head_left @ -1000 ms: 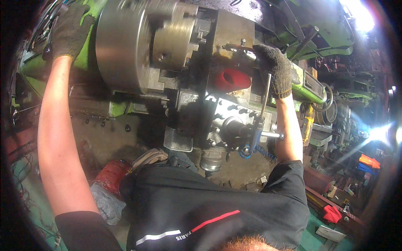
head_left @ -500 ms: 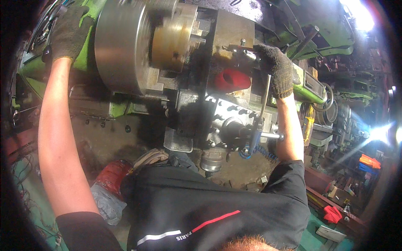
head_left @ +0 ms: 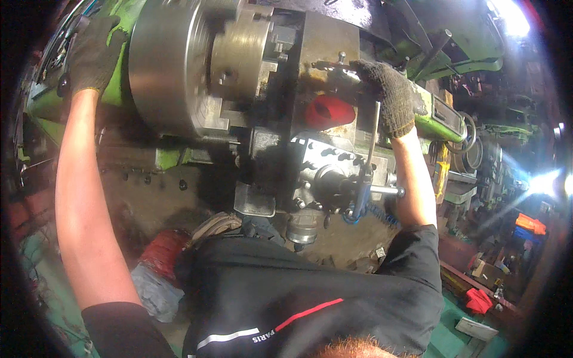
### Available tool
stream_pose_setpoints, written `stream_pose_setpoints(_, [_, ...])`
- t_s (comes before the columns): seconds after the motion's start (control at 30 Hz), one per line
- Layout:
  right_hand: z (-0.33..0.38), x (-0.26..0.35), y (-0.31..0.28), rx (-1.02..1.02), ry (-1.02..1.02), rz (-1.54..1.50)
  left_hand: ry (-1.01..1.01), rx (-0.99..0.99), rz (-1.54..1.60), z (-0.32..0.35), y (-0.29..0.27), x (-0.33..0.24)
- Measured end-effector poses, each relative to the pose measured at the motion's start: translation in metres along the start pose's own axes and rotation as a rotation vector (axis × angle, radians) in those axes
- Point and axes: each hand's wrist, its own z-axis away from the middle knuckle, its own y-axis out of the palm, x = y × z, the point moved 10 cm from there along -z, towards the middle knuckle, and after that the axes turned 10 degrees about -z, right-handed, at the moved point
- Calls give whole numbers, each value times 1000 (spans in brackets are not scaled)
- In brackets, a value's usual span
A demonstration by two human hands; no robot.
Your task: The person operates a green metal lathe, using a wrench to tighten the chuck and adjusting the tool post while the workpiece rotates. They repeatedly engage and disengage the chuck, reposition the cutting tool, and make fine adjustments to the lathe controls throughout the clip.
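My left hand [head_left: 92, 56], in a dark knitted glove, lies on the green headstock [head_left: 121, 65] of a lathe, thumb apart from the fingers. A black knob [head_left: 64, 85] is beside its wrist. To its right is the big steel chuck [head_left: 164, 65], with a round metal workpiece [head_left: 239, 56] in its jaws; both look slightly blurred. My right hand [head_left: 391, 95], gloved too, is closed at the end of a metal fitting above the carriage; its fingers hide what they grip. A red rag or cup-like thing [head_left: 329, 111] lies left of that hand.
The tool post block with bolts [head_left: 325, 173] is nearer me, with an upright rod handle [head_left: 374, 134] and a blue hose [head_left: 358, 206]. A green tailstock [head_left: 441, 119] with a handwheel stands right. A red bundle [head_left: 164, 253] and grey bag [head_left: 156, 292] lie on the floor.
The chuck and workpiece look less blurred and their features are at a different turn. The view has shifted slightly; both hands keep nearly the same places on the machine.
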Motion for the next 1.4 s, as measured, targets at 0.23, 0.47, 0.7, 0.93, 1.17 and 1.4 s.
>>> stream_pose_setpoints(0.23, [32,-27,-36,-155,169,-200,39,8,3,-2,-3,-4])
stream_pose_setpoints(0.47, [134,-79,-79,-328,555,-374,45,16,67,-3,3,0])
stream_pose_setpoints(0.7, [120,-50,-50,-107,323,-247,77,16,0,2,9,6])
stream_pose_setpoints(0.93, [97,-54,18,99,47,-2,156,49,-6,1,12,7])
stream_pose_setpoints(1.17, [71,-50,63,223,-3,55,118,165,-54,-18,3,-21])
stream_pose_setpoints(1.4, [69,-52,71,200,22,44,42,170,-128,-8,21,3])
